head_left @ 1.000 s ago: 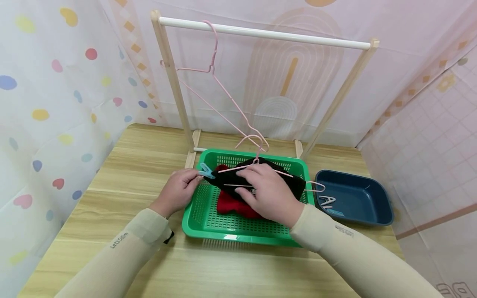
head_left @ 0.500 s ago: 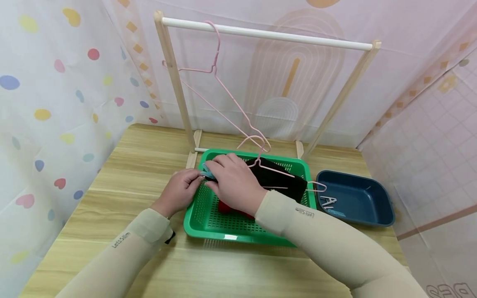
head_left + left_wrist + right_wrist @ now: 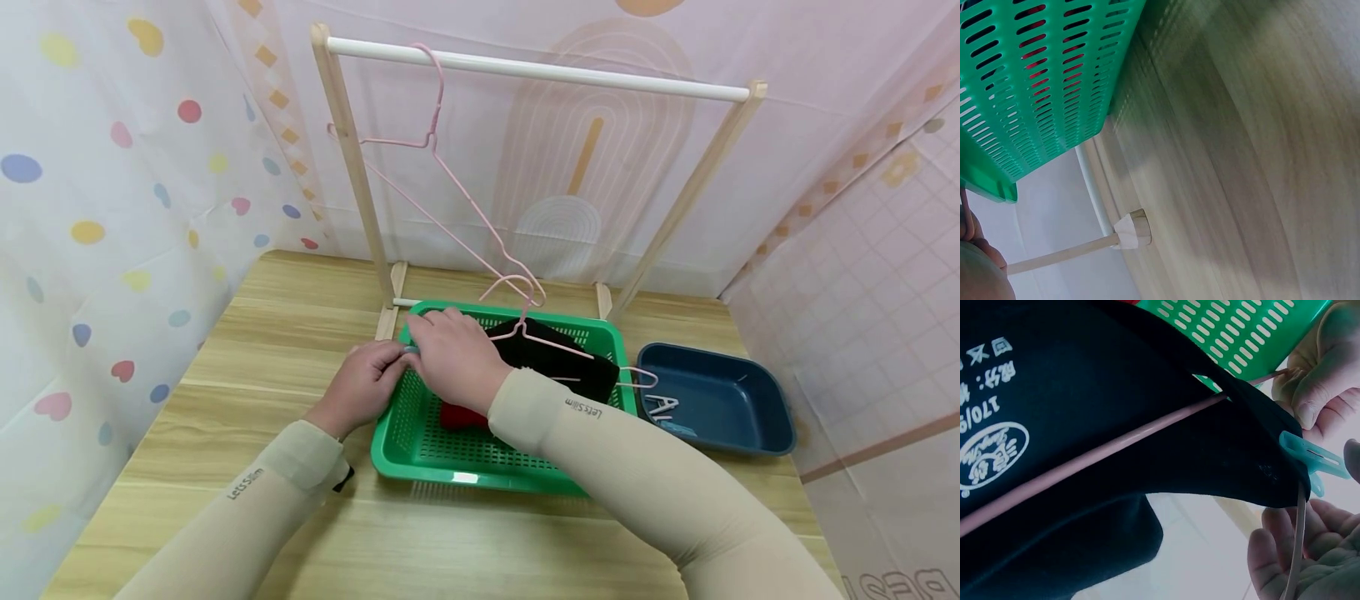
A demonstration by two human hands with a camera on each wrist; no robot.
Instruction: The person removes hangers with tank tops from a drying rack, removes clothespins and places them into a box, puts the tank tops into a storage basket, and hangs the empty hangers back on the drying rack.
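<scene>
A black garment [image 3: 577, 373] with white print lies over a pink wire hanger [image 3: 558, 343] in the green basket [image 3: 480, 477]. My left hand [image 3: 358, 387] pinches the hanger's left end beyond the cloth, as the right wrist view shows. There, a light-blue clothespin [image 3: 1313, 456] sits on the garment's corner near the hanger wire. My right hand [image 3: 461, 358] covers most of that clothespin in the head view, its blue end showing between thumb and index finger. In the right wrist view the right fingers [image 3: 1279, 531] curl below it, the thumb beside it.
Red cloth [image 3: 459, 418] lies under the black garment. A blue tray [image 3: 720, 396] on the right holds several clothespins [image 3: 663, 406]. Behind the basket stands a wooden rack with a white bar [image 3: 562, 73], from which a pink hanger [image 3: 437, 104] hangs.
My right hand has moved left from the middle of the black garment to the clothespin at its left corner. The left hand has stayed at the hanger's end.
</scene>
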